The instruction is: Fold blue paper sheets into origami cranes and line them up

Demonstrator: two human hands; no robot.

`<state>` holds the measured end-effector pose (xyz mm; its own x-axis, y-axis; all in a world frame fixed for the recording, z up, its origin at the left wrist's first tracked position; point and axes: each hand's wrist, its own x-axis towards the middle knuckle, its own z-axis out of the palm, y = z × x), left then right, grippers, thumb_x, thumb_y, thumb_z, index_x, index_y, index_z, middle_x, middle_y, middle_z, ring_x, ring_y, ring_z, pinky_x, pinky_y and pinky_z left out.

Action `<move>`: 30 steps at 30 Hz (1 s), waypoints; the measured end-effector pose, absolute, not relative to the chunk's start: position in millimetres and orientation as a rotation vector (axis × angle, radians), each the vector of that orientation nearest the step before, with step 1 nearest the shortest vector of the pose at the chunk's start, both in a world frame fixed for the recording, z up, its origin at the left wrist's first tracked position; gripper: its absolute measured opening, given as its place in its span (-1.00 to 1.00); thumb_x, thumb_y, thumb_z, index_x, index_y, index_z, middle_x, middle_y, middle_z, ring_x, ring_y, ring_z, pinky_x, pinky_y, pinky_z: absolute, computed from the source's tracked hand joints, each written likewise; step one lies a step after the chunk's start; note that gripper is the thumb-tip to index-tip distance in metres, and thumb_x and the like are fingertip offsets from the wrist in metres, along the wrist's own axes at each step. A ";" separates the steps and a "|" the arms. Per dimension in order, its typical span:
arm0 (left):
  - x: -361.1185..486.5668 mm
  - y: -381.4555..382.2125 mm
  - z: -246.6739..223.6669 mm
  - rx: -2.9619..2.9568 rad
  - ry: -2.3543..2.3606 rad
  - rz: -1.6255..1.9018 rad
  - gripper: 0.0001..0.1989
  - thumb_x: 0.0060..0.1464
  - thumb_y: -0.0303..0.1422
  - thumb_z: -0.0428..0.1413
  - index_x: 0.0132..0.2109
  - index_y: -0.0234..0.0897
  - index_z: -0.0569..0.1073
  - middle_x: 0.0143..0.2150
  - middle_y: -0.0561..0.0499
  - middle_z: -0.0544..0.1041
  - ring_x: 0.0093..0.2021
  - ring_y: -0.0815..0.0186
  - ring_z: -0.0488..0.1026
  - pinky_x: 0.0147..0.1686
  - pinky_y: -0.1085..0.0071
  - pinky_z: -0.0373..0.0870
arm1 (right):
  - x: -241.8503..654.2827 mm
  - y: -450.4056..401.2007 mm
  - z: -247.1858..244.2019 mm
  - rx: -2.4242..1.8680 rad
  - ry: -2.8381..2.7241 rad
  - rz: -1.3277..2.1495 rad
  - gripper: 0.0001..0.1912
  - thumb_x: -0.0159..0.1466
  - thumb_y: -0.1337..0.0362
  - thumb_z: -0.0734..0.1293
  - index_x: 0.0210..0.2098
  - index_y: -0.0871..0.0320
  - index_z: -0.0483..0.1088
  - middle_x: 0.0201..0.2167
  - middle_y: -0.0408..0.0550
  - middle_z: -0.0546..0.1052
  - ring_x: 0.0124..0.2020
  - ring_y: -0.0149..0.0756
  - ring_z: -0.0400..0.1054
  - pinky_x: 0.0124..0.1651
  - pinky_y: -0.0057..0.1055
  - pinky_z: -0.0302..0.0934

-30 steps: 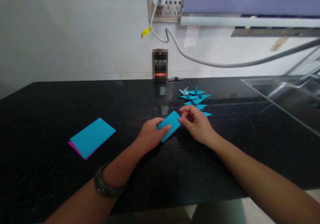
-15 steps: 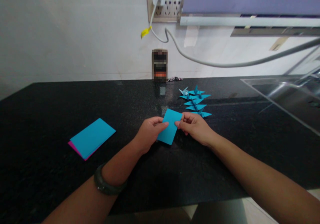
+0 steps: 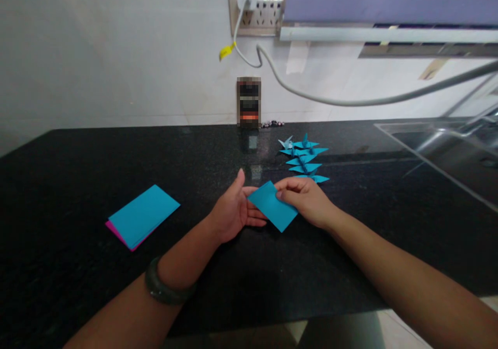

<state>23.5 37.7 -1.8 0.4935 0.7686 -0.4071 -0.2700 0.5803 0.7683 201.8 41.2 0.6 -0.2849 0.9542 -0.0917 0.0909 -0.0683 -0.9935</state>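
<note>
A person's two bare forearms reach in from the near edge over a black counter (image 3: pixel 233 281), the left one wearing a dark bangle (image 3: pixel 165 289). Just beyond, near the middle, is a small folded piece of blue paper (image 3: pixel 275 209), held diamond-wise above the counter. The right hand (image 3: pixel 307 198) pinches its right side between thumb and fingers. The left hand (image 3: pixel 231 211) is open at its left, thumb raised clear and fingers stretched out, some partly behind the paper's left corner; whether they touch it cannot be told. Well apart on the left lies a flat stack of blue sheets (image 3: pixel 143 217) with pink paper (image 3: pixel 116 235) showing beneath. Beyond the right hand sits a cluster of blue paper cranes (image 3: pixel 305 161), with one paler crane (image 3: pixel 287 143) at its far left. Farthest back, a pixelated upright object (image 3: pixel 249 102) stands against the wall (image 3: pixel 116 53). As far as can be judged, the cranes are finished, the held piece is at an early stage, only a flat square without wings or neck, and the stacked sheets are unworked. Half a second ago, the left thumb pressed on the paper; now it is lifted, and the paper is turned and slightly farther right. Stack and cranes are unchanged.
</note>
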 end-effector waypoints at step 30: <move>29.3 31.1 -3.6 1.077 0.932 0.982 -0.70 -0.04 -0.19 0.15 -0.27 -0.37 0.48 -0.42 0.00 0.51 -0.42 0.35 0.41 -0.31 0.37 0.34 | 197.9 39.9 -0.2 -1.162 -1.663 1.108 -0.80 0.09 0.17 0.30 -0.52 0.17 0.30 -0.63 -0.23 0.27 -0.58 -0.48 0.12 -0.48 -0.49 0.08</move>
